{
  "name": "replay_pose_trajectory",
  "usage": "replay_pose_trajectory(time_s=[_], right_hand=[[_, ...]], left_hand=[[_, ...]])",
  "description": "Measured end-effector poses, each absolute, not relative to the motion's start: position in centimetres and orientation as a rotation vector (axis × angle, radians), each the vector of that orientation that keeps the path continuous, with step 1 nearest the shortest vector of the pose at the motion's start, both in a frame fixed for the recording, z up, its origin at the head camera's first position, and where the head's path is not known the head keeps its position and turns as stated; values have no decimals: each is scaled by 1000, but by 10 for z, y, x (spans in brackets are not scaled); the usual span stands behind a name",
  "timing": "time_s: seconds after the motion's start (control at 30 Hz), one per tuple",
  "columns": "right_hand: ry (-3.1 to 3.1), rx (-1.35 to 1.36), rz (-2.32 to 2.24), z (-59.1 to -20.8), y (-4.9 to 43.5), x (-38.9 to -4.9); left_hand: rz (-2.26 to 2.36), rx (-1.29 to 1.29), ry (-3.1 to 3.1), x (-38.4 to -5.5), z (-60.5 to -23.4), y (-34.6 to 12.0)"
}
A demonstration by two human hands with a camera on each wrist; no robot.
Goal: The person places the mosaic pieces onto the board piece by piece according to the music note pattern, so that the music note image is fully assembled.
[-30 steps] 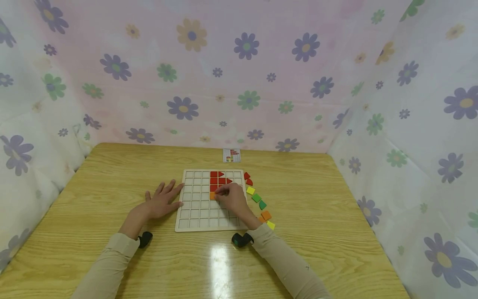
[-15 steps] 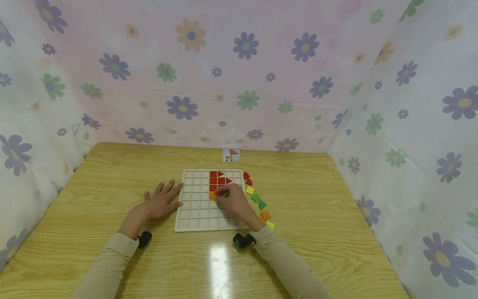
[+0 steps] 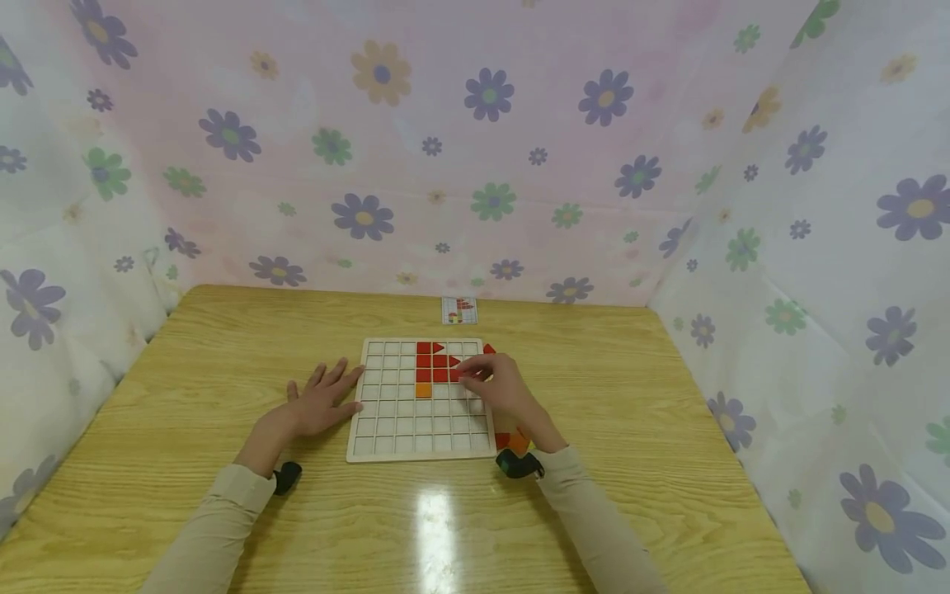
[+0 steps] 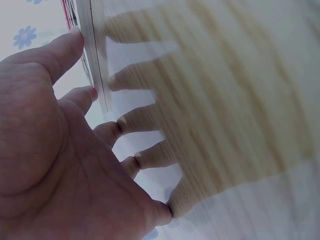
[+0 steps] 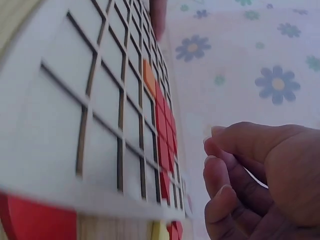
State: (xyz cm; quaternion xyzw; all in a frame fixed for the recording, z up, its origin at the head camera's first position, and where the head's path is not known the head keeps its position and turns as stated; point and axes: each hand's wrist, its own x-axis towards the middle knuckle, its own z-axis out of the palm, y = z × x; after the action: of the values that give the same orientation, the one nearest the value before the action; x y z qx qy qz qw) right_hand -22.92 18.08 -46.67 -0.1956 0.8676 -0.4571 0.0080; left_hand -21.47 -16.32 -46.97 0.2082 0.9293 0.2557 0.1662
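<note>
A wooden grid board (image 3: 382, 425) lies on the table. Red square and triangular tiles (image 3: 424, 360) fill some cells near its top, and an orange square tile (image 3: 424, 390) sits in the cell beneath them. My left hand (image 3: 319, 408) rests spread on the table, thumb and index finger at the board's left edge. Over the board's right side is my right hand (image 3: 500, 384), fingers loosely bent; in the right wrist view nothing shows between thumb (image 5: 240, 137) and fingers. It hides part of the loose pieces beyond the right edge.
Loose pieces lie along the board's right side: a red one (image 3: 489, 350) by the top corner, an orange one (image 3: 518, 443) near the bottom. A small printed card (image 3: 460, 311) lies behind the board. Flowered cloth (image 3: 416, 165) encloses the table's back and sides.
My right hand has left the orange tile and moved right, toward the board's right edge. The orange tile stays in its cell, fully visible now. My left hand has not moved.
</note>
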Motion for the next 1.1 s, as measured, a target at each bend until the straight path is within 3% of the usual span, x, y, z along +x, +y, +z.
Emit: replay_pose_trajectory(time_s=[0.57,1.1], right_hand=[[2763,-222,-1114,-470,248,-232],[2723,-244,-1095,-470,251,-228]], left_hand=[[731,581,2654,-214,-472,-165],[748,584,2650,-217,-475,-164]])
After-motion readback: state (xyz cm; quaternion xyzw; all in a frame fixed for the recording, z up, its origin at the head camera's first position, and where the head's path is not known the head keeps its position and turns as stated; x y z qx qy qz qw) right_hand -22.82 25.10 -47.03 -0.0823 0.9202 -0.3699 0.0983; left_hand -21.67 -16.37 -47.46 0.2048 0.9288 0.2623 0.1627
